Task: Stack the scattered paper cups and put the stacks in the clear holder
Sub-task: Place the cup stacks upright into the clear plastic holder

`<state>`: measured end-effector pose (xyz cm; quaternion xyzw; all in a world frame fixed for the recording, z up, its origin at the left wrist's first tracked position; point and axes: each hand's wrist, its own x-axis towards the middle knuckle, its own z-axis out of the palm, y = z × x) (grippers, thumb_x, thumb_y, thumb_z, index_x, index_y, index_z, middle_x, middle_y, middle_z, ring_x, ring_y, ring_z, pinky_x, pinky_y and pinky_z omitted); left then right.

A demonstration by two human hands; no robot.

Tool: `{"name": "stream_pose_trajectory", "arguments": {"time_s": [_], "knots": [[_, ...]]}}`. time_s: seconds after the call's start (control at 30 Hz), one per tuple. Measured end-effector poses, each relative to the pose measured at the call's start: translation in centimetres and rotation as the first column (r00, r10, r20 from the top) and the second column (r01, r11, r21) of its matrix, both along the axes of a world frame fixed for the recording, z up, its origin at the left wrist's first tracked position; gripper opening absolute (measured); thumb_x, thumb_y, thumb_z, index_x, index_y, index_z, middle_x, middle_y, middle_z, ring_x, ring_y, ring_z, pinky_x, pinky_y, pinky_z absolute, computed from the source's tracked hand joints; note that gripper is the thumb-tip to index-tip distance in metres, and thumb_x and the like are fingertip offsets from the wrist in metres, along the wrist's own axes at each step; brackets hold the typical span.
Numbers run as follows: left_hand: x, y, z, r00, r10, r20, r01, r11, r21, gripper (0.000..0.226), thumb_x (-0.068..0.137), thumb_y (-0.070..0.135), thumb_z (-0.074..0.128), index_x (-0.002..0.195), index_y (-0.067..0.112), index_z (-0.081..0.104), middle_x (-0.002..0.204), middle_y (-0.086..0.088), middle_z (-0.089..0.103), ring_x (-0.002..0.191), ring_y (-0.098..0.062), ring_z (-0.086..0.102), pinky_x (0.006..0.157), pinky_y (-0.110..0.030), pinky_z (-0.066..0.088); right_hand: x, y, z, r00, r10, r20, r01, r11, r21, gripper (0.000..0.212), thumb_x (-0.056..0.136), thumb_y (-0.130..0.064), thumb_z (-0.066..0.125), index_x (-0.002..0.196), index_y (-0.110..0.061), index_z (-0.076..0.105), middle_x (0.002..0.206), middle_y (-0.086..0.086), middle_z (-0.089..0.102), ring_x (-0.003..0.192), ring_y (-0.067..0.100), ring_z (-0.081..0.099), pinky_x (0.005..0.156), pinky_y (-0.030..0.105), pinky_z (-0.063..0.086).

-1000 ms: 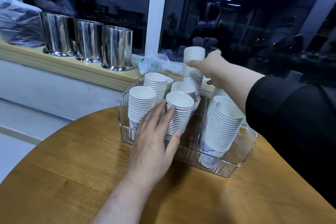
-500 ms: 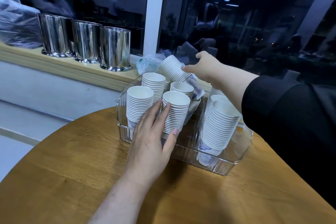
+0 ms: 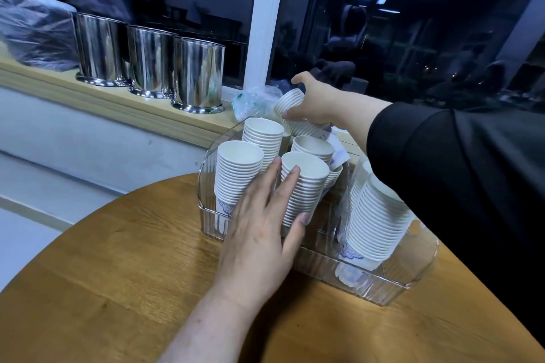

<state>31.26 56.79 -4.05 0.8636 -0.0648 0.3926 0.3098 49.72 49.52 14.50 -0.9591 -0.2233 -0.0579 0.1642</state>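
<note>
A clear ribbed holder (image 3: 380, 289) stands on the round wooden table and holds several stacks of white paper cups. My left hand (image 3: 259, 233) lies flat with straight fingers against the holder's front wall and the two front stacks (image 3: 236, 174). My right hand (image 3: 317, 104) reaches over the back of the holder and grips a cup stack (image 3: 290, 107) that lies tilted almost on its side, its rims pointing left. A tall leaning stack (image 3: 374, 221) fills the right compartment.
Three shiny steel canisters (image 3: 197, 74) stand on the wooden window ledge behind the table, with a dark plastic bag (image 3: 32, 29) at far left. A crumpled clear bag (image 3: 253, 103) lies on the ledge just behind the holder. Bare table (image 3: 118, 274) spreads to the front.
The stack in my right hand was upright above the holder; it has tipped over to the left and come down toward the back. My left hand has stayed against the front stacks.
</note>
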Motion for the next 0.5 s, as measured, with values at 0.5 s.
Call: {"name": "stream_pose_trajectory", "arguments": {"time_s": [0.5], "knots": [[-0.1, 0.1, 0.2, 1.0, 0.007, 0.007, -0.007, 1.0, 0.008, 0.061, 0.099, 0.046, 0.044, 0.156, 0.036, 0.024, 0.164, 0.008, 0.024, 0.149, -0.013, 0.027, 0.119, -0.033, 0.023, 1.2, -1.7, 0.2, 0.988, -0.133, 0.082, 0.104, 0.952, 0.287, 0.057, 0.075, -0.044, 0.076, 0.117, -0.02, 0.046, 0.119, 0.006, 0.054, 0.102, 0.023, 0.057, 0.08, 0.036, 0.052]]}}
